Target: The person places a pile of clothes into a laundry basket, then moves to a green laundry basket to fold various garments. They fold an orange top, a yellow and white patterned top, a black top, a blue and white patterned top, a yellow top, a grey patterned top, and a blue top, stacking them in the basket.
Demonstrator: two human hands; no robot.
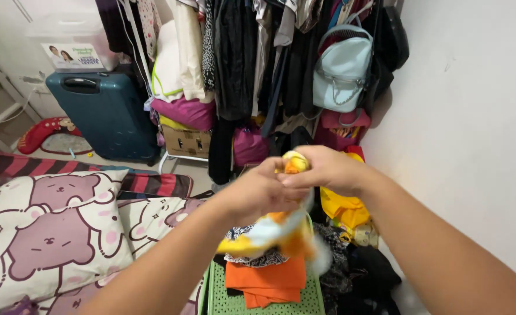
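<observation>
My left hand (257, 192) and my right hand (327, 170) meet in front of me, both gripping a yellow, orange and white cloth (281, 230). Its top bunches between my fingers and the rest hangs down, blurred. Below it sits a green plastic basket (223, 294) with a folded orange garment (267, 280) and a black-and-white patterned one (252, 256) on top.
A packed clothes rack (252, 52) with a pale blue bag (342, 70) stands ahead by the white wall. A teal suitcase (106, 111) is at the left. Bear-print pillows (48, 227) cover the bed. Dark clothes (363, 274) and a yellow bag (342, 207) lie on the floor.
</observation>
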